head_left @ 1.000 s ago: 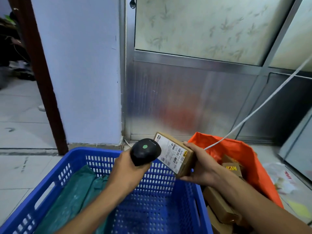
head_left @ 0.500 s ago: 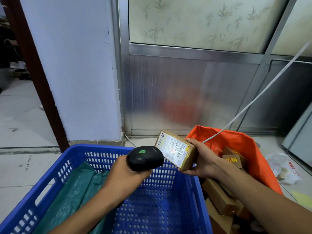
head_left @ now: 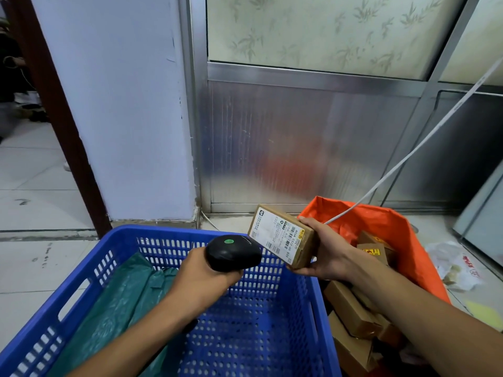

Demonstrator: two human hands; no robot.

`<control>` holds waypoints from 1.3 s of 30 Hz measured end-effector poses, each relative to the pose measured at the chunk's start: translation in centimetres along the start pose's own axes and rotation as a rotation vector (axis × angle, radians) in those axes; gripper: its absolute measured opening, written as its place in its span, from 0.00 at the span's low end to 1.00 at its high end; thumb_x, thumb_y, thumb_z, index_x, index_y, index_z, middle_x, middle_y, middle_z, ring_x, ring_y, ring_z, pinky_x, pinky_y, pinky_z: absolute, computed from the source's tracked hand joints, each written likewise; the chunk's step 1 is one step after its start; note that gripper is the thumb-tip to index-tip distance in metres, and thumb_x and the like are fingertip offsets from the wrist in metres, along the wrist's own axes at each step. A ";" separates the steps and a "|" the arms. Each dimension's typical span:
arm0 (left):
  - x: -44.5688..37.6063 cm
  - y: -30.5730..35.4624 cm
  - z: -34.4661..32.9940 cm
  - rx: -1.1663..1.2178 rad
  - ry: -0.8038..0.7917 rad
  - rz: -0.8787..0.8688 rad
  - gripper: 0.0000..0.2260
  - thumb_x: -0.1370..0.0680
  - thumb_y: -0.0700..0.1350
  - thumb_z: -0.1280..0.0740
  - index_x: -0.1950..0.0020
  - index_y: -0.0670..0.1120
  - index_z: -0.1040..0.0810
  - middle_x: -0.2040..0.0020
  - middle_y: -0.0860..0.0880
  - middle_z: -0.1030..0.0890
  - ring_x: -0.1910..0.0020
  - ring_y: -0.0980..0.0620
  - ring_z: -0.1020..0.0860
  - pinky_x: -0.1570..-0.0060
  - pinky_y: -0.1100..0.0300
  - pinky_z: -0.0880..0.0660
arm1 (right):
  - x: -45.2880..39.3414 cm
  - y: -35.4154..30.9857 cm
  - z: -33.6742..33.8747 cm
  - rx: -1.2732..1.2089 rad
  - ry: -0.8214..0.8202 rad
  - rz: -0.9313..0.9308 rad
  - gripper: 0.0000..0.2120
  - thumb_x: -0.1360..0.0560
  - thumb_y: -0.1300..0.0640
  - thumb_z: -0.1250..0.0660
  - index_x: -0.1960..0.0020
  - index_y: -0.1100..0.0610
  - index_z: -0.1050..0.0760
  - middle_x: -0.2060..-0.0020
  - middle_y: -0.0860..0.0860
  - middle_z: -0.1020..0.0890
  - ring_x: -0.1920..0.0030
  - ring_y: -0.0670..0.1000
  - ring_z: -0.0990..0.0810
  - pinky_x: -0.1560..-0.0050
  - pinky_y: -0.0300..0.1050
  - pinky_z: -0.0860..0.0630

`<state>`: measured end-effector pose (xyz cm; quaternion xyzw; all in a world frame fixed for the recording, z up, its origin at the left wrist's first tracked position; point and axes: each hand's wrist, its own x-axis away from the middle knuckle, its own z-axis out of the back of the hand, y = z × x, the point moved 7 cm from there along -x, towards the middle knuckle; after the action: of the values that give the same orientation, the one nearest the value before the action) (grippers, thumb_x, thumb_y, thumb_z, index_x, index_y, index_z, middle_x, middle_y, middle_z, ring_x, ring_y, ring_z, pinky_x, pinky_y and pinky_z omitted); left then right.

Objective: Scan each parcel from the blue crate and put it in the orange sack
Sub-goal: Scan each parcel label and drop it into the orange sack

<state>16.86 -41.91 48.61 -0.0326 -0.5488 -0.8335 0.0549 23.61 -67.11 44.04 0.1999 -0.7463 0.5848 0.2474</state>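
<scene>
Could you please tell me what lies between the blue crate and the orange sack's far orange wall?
In the head view, brown cardboard parcels fill the stretch between the blue plastic crate and the orange sack wall, with the right forearm crossing above them.

I see a pale bluish wall pillar (head_left: pixel 122 110) at far left, with a dark brown door frame (head_left: pixel 58 123) beside it opening onto a tiled floor (head_left: pixel 35 180). To the right stands a metal-framed partition (head_left: pixel 299 142) with leaf-patterned frosted glass (head_left: pixel 321 31) above, and crumpled plastic wrapping (head_left: pixel 457 265) lies on the floor at right.
</scene>
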 end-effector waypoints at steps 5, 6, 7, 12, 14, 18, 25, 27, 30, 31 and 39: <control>0.0 0.0 0.2 0.007 0.000 0.001 0.07 0.29 0.37 0.23 0.56 0.48 0.16 0.70 0.49 0.19 0.73 0.55 0.22 0.65 0.59 0.25 | -0.3 -0.6 1.0 0.036 0.074 0.027 0.21 0.27 0.44 0.28 0.39 0.55 0.23 0.43 0.62 0.19 0.44 0.64 0.20 0.52 0.66 0.19; 0.0 -0.1 0.2 0.012 -0.005 0.005 0.08 0.29 0.37 0.23 0.56 0.48 0.16 0.70 0.50 0.19 0.73 0.56 0.22 0.66 0.60 0.25 | -0.3 -0.7 1.3 0.037 0.096 0.031 0.21 0.26 0.44 0.28 0.39 0.55 0.23 0.43 0.62 0.19 0.44 0.64 0.20 0.51 0.66 0.19; 0.0 -0.2 0.2 0.017 -0.009 0.012 0.08 0.29 0.37 0.23 0.55 0.48 0.16 0.70 0.50 0.18 0.74 0.57 0.22 0.66 0.59 0.25 | -0.2 -0.9 1.8 0.039 0.118 0.034 0.21 0.26 0.44 0.28 0.40 0.56 0.24 0.43 0.62 0.20 0.45 0.63 0.20 0.50 0.66 0.19; 0.2 -0.5 0.2 0.029 -0.045 0.020 0.09 0.28 0.35 0.23 0.55 0.48 0.16 0.69 0.48 0.18 0.75 0.57 0.23 0.66 0.59 0.25 | 0.4 -2.0 4.8 0.139 0.248 0.084 0.14 0.24 0.46 0.31 0.47 0.55 0.27 0.51 0.59 0.21 0.51 0.59 0.21 0.50 0.63 0.21; 0.2 -0.6 0.1 0.035 -0.055 0.024 0.08 0.29 0.35 0.23 0.55 0.47 0.16 0.72 0.49 0.19 0.75 0.57 0.23 0.66 0.59 0.26 | 0.5 -2.7 6.4 0.273 0.309 0.119 0.14 0.23 0.46 0.32 0.47 0.55 0.27 0.54 0.58 0.20 0.54 0.57 0.20 0.53 0.59 0.20; 0.2 -0.8 0.0 0.035 -0.068 0.028 0.08 0.29 0.36 0.23 0.53 0.46 0.16 0.70 0.45 0.18 0.74 0.54 0.22 0.64 0.55 0.25 | 0.2 -3.7 10.5 0.607 0.430 0.220 0.18 0.26 0.44 0.30 0.47 0.58 0.22 0.56 0.58 0.17 0.60 0.55 0.18 0.65 0.45 0.21; 0.4 -0.7 -0.4 0.041 -0.084 0.029 0.07 0.29 0.34 0.23 0.56 0.44 0.17 0.71 0.45 0.20 0.74 0.52 0.24 0.66 0.56 0.26 | -1.0 -2.8 17.1 0.956 0.599 0.264 0.16 0.26 0.43 0.31 0.45 0.51 0.17 0.44 0.54 0.18 0.42 0.59 0.21 0.37 0.55 0.28; 0.4 -0.6 -0.4 0.024 -0.079 0.027 0.07 0.29 0.35 0.23 0.55 0.45 0.16 0.71 0.41 0.19 0.73 0.51 0.23 0.65 0.55 0.25 | -1.4 -3.0 18.9 1.011 0.688 0.298 0.23 0.29 0.35 0.34 0.43 0.50 0.18 0.43 0.55 0.18 0.41 0.62 0.22 0.36 0.58 0.29; 0.3 -0.5 -0.4 0.003 -0.073 0.019 0.09 0.30 0.35 0.22 0.55 0.47 0.16 0.67 0.40 0.16 0.73 0.51 0.21 0.63 0.53 0.24 | -2.9 -2.9 21.6 1.047 0.756 0.301 0.37 0.38 0.26 0.42 0.39 0.47 0.20 0.41 0.58 0.20 0.41 0.64 0.24 0.36 0.57 0.29; 0.3 -0.5 -0.4 0.002 -0.074 0.018 0.09 0.30 0.35 0.22 0.55 0.47 0.16 0.67 0.40 0.16 0.72 0.51 0.21 0.63 0.53 0.23 | -2.7 -2.5 21.2 1.088 0.725 0.274 0.37 0.38 0.26 0.41 0.36 0.45 0.22 0.39 0.58 0.21 0.39 0.64 0.25 0.36 0.57 0.29; -0.1 -0.6 -0.1 0.010 -0.044 0.022 0.07 0.30 0.35 0.22 0.56 0.45 0.16 0.72 0.46 0.18 0.76 0.54 0.22 0.64 0.56 0.25 | -4.3 0.2 15.0 1.677 0.391 0.196 0.31 0.26 0.35 0.35 0.26 0.45 0.32 0.29 0.55 0.32 0.28 0.64 0.36 0.30 0.59 0.34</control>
<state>16.90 -41.78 47.99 -0.0569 -0.5535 -0.8292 0.0522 24.94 -81.57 38.37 0.1469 -0.0266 0.9846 0.0906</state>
